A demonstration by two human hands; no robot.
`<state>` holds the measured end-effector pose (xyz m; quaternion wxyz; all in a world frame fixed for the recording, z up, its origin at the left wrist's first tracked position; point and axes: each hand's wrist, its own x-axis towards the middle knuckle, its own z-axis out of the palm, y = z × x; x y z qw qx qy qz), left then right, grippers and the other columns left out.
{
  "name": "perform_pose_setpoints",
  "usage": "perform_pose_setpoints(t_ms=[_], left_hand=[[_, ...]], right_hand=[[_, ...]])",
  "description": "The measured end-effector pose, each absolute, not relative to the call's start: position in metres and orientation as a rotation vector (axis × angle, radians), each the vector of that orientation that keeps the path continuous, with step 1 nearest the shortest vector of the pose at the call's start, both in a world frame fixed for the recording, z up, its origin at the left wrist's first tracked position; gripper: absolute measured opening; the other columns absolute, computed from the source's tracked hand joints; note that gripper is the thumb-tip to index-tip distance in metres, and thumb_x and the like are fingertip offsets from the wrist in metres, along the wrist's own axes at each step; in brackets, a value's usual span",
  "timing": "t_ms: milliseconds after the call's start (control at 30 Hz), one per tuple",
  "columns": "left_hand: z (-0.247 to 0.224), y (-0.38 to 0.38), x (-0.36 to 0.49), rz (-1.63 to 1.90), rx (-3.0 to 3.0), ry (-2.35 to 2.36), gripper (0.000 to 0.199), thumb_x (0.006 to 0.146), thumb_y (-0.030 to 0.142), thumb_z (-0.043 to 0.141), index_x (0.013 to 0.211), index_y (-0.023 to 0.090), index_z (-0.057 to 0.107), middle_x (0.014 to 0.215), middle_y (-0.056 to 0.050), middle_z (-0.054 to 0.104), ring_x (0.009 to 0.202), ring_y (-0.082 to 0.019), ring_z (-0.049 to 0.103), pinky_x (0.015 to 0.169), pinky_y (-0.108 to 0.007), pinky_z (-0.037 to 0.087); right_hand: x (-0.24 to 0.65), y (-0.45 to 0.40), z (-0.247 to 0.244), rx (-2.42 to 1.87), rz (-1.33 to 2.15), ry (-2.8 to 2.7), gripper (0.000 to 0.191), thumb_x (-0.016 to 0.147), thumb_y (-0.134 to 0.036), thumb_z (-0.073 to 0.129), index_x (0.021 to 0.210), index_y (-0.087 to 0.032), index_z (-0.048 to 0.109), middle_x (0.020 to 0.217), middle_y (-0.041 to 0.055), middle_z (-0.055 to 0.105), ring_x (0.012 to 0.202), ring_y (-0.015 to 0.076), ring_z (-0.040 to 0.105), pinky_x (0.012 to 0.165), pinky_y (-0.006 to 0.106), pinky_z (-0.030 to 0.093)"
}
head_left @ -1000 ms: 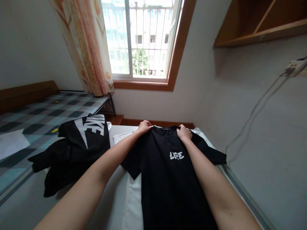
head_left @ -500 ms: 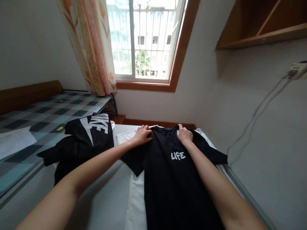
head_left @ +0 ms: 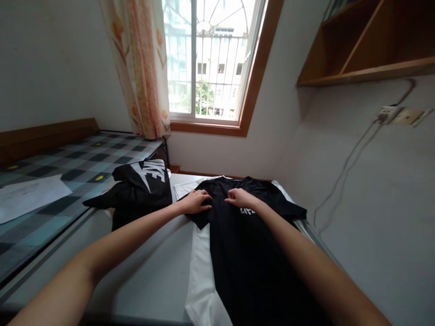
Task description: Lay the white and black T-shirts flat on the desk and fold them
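A black T-shirt (head_left: 244,253) with white lettering on its chest lies spread out, collar at the far end. My left hand (head_left: 196,202) rests at the shirt's left shoulder, thumb and fingers apart, holding nothing. Over the upper chest is my right hand (head_left: 239,198), its fingers curled together, with no cloth visible between them; it partly covers the lettering. White cloth (head_left: 200,267) shows under the black shirt, along its left side and behind its collar.
A bunched black garment (head_left: 141,183) with a white logo lies at the left. Beyond it are a checkered mattress (head_left: 78,156) and a sheet of paper (head_left: 34,194). Behind stand a curtain (head_left: 144,68) and window (head_left: 217,68). A wooden shelf (head_left: 367,74) and cables (head_left: 346,167) are at the right.
Both hands have left the collar area. The right hand moved left and nearer over the chest; the left hand shifted slightly nearer. The camera view has also shifted.
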<state>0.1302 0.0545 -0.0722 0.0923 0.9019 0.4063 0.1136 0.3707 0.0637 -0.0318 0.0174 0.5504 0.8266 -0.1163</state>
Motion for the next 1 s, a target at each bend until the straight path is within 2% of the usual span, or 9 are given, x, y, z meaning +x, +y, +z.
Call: perform_pose_setpoints(t_ms=[167, 300, 467, 567, 667, 833, 1000], left_hand=[[-0.078, 0.032, 0.118, 0.368, 2.715, 1.207, 0.037, 0.088, 0.044, 0.057, 0.118, 0.024, 0.062, 0.122, -0.008, 0.056, 0.112, -0.024, 0.054, 0.097, -0.038, 0.038], [-0.075, 0.009, 0.112, 0.386, 2.757, 1.215, 0.033, 0.086, 0.042, 0.060, 0.113, 0.024, 0.064, 0.114, -0.007, 0.057, 0.108, -0.025, 0.053, 0.094, -0.039, 0.037], [-0.069, -0.022, 0.107, 0.345, 2.783, 1.105, 0.030, 0.083, 0.041, 0.063, 0.110, 0.026, 0.065, 0.108, -0.005, 0.058, 0.103, -0.023, 0.053, 0.090, -0.036, 0.037], [-0.068, -0.037, 0.104, 0.321, 2.753, 1.072, 0.029, 0.083, 0.042, 0.063, 0.108, 0.028, 0.065, 0.110, -0.004, 0.058, 0.104, -0.022, 0.054, 0.090, -0.034, 0.036], [-0.068, -0.049, 0.101, 0.301, 2.724, 1.043, 0.026, 0.083, 0.041, 0.062, 0.106, 0.028, 0.066, 0.112, -0.003, 0.058, 0.104, -0.021, 0.055, 0.090, -0.033, 0.036], [-0.067, -0.069, 0.105, 0.365, 2.731, 1.005, 0.023, 0.082, 0.036, 0.065, 0.101, 0.025, 0.068, 0.113, -0.005, 0.057, 0.105, -0.022, 0.054, 0.091, -0.032, 0.038], [-0.060, -0.104, 0.116, 0.399, 2.746, 0.684, 0.024, 0.084, 0.045, 0.063, 0.090, 0.022, 0.068, 0.098, -0.004, 0.061, 0.091, -0.018, 0.057, 0.084, -0.029, 0.040]], right_hand=[[0.343, 0.023, -0.028, 1.427, -0.593, 2.561, 0.038, 0.084, -0.054, 0.057, 0.079, -0.018, 0.067, 0.074, 0.0033, 0.068, 0.066, 0.0143, 0.059, 0.055, 0.022, 0.036], [0.323, -0.008, -0.022, 1.306, -0.761, 2.388, 0.047, 0.079, -0.063, 0.058, 0.074, -0.017, 0.067, 0.067, 0.0029, 0.067, 0.060, 0.0146, 0.060, 0.055, 0.022, 0.040], [0.311, -0.029, -0.017, 1.288, -0.799, 2.206, 0.039, 0.077, -0.051, 0.065, 0.068, -0.013, 0.066, 0.060, 0.0020, 0.063, 0.058, 0.0149, 0.061, 0.056, 0.023, 0.044], [0.312, -0.038, -0.016, 1.297, -0.793, 2.141, 0.042, 0.077, -0.054, 0.064, 0.070, -0.012, 0.066, 0.062, 0.0030, 0.065, 0.060, 0.0160, 0.062, 0.058, 0.025, 0.045], [0.316, -0.046, -0.017, 1.305, -0.729, 2.198, 0.043, 0.077, -0.056, 0.063, 0.074, -0.013, 0.068, 0.065, 0.0039, 0.066, 0.063, 0.0175, 0.064, 0.059, 0.025, 0.045], [0.324, -0.062, -0.021, 1.345, -0.568, 2.357, 0.032, 0.079, -0.047, 0.064, 0.076, -0.016, 0.068, 0.067, 0.0034, 0.066, 0.066, 0.0172, 0.063, 0.060, 0.023, 0.043], [0.324, -0.085, -0.024, 1.361, -0.829, 2.279, 0.037, 0.081, -0.050, 0.061, 0.073, -0.014, 0.065, 0.061, 0.0012, 0.063, 0.056, 0.0132, 0.058, 0.055, 0.022, 0.043]])
